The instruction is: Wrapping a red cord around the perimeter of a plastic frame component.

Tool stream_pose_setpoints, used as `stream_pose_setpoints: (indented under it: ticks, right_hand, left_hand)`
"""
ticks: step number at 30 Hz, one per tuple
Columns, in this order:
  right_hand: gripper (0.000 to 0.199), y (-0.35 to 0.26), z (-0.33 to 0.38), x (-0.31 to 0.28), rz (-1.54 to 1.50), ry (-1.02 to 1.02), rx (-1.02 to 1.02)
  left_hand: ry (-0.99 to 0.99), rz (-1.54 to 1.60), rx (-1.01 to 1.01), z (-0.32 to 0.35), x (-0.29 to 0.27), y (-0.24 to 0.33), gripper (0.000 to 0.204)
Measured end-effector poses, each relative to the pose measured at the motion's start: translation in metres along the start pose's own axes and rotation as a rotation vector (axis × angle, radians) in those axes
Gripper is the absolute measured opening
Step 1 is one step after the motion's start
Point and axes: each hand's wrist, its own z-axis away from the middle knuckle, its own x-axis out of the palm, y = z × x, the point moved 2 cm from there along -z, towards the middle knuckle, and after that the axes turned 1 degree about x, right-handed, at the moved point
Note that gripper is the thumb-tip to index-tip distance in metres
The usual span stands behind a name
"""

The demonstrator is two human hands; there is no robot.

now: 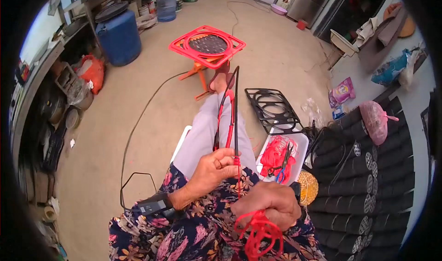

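Observation:
A thin black frame [236,109] stands up over my lap, its bars partly wrapped in red cord. My left hand [215,170] is closed on the near end of one bar, thumb and fingers pinching where the red wrapping sits. From that spot a stretch of red cord [239,187] runs to my right hand [271,205], which is a fist around it. A loose bundle of the red cord [262,238] hangs below this fist. To the right, a white tub [301,146] holds a heap of red cord [274,155], with blue-handled scissors [281,174] and dark pliers [287,154] on top.
Ahead, a red square frame [207,64] lies on an orange stand [202,84]. Black square frames [253,105] lean by the tub. Black slatted pieces [359,187] line the right side. A blue barrel [119,40] stands at left. A dark cable [140,118] crosses the floor.

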Motion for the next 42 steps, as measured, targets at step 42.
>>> stream_pose_setpoints:
  ticks: [42]
  right_hand:
    - [0.016, 0.082, -0.01, -0.055, 0.743, 0.267, 0.461]
  left_hand:
    - [0.362, 0.013, -0.253, 0.01, -0.048, 0.025, 0.014]
